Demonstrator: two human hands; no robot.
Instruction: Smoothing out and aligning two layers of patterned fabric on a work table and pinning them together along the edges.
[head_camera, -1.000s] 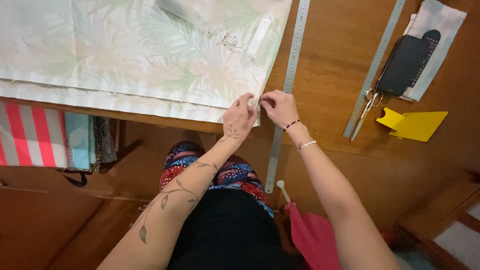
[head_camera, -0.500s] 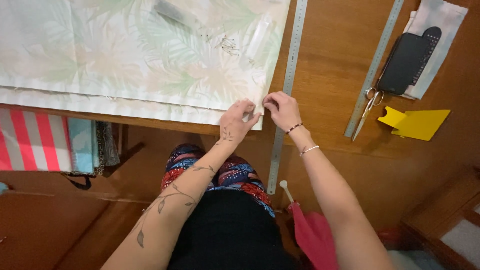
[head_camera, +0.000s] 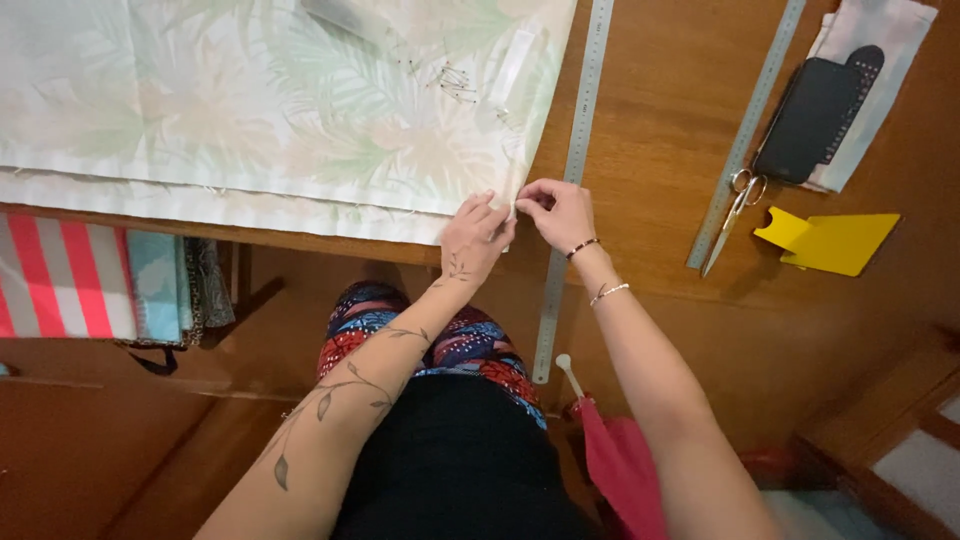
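Head view: at mid-frame, the left hand (head_camera: 473, 235) and right hand (head_camera: 557, 212) pinch the lower right corner of the leaf-print fabric (head_camera: 250, 110), each grip apparently grasping its edge, though fingertips blur. The fabric covers the worktop's (head_camera: 660, 130) upper left; a long steel ruler (head_camera: 570, 190) lies just beside it.

The left hand (head_camera: 472, 238) has shifted from the pale leaf-printed fabric's (head_camera: 250, 110) corner edge, fingertips now meeting the right hand (head_camera: 560, 212).

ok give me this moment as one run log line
left hand: pinching fabric corner | right hand: pinching same corner | fabric: leaf print, flat on wooden table | metal ruler: beside right hand
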